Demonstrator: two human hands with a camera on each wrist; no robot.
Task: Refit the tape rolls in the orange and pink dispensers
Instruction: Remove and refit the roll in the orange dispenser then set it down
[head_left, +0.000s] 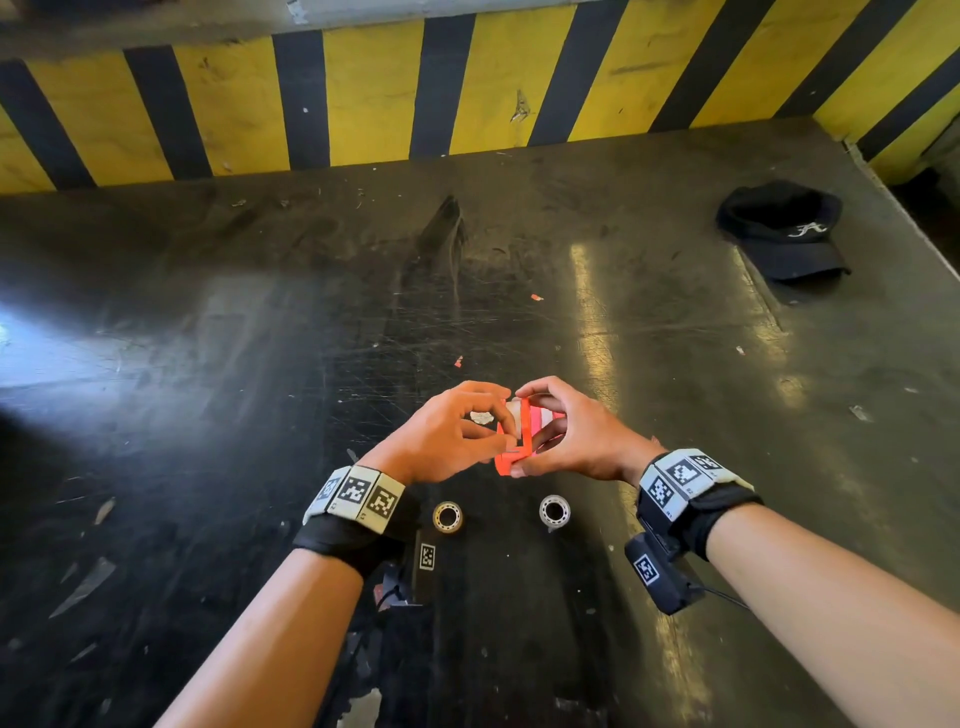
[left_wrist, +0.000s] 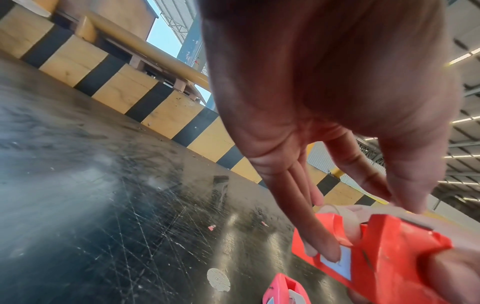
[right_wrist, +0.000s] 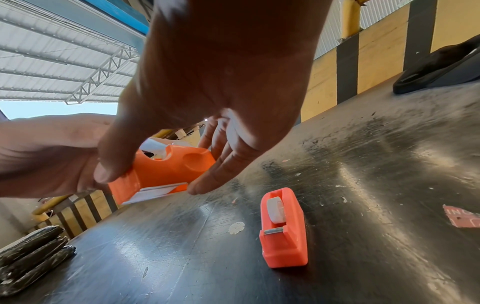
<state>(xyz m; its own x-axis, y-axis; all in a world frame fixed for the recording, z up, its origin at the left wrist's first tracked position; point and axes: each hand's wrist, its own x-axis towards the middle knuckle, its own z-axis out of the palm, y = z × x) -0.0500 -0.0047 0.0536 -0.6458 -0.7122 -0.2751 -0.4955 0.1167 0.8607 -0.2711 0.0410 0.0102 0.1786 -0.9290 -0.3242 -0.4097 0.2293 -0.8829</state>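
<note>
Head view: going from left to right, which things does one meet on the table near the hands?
Left hand → orange dispenser → right hand; further right and farther back, the black cap.

Black cap (head_left: 783, 231) on scratched dark table (head_left: 208, 364) (far right corner), yellow-black striped wall (head_left: 363, 93)

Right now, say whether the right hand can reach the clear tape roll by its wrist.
Probably, once freed: the right hand grips the orange dispenser; the clear tape roll lies uncovered.
</note>
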